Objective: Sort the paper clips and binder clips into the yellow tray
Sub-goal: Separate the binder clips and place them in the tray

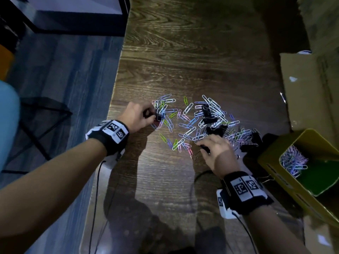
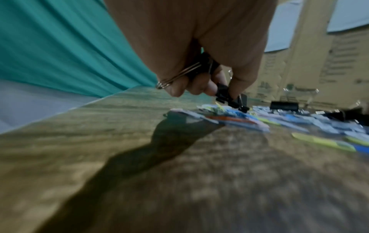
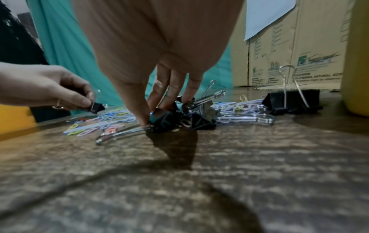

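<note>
On the wooden table there's a big scatter of coloured paper clips with black binder clips mixed in. The yellow tray sits at the right edge, just beside the pile, with a bunch of paper clips already in one compartment and a green-bottomed section next to it that looks empty from here.

The left hand has its fingers curled round a small black binder clip, pinching it just above the left end of the pile, and the left wrist view shows it's got another clip tucked up in the palm too. The right hand is fingertips-down on a binder clip at the near edge, thumb and fingers closing on it, not lifted yet as far as I can tell.

What I'd worry about: the binder clip handles are tangled in with the paper clips, so lifting one could drag a few paper clips along and they'd end up in the wrong compartment. Also, the left hand carrying two at once could drop one.
</note>
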